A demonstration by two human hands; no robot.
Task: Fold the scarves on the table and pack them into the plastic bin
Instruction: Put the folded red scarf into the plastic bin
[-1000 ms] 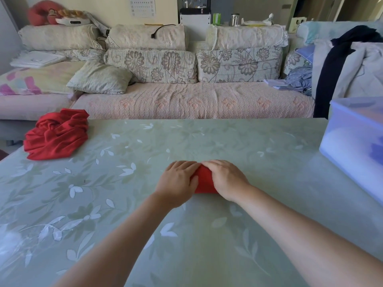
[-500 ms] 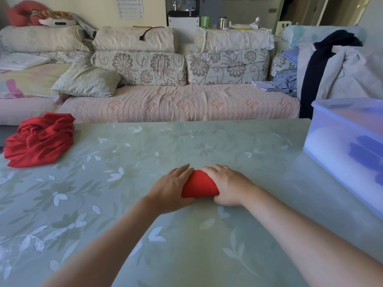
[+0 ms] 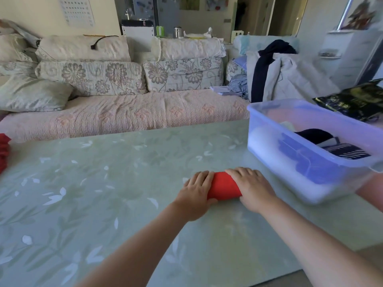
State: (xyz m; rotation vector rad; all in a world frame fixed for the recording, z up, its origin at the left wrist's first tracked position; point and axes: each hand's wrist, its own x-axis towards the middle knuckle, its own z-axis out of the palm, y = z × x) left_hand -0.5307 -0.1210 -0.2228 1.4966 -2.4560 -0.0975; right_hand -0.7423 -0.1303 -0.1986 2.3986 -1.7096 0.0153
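right now both hands rest on a small folded red scarf [image 3: 224, 186] lying on the green leaf-patterned table [image 3: 103, 193]. the left hand [image 3: 195, 196] lies flat over the scarf's left end, fingers together and stretched forward, thumb tucked against the near edge. the right hand [image 3: 253, 188] covers the right end, fingers slightly spread and pressing down, so only the middle strip of red cloth shows between them. just beside the right hand, toward the table's right edge, stands the clear plastic bin [image 3: 275, 123], open on top; inside it lie a dark blue folded scarf [image 3: 315, 135] and a navy one with white stripes [image 3: 346, 153]. at the far left edge of the table a crumpled red scarf [image 3: 4, 150] is partly cut off by the frame. behind the bin sits a black packet [image 3: 356, 100] with gold printing, too blurred to read. a sheet on the wall [image 3: 77, 10] carries a grid of small marks, also unreadable. a sofa [image 3: 124, 112] with floral cushions runs behind the table.
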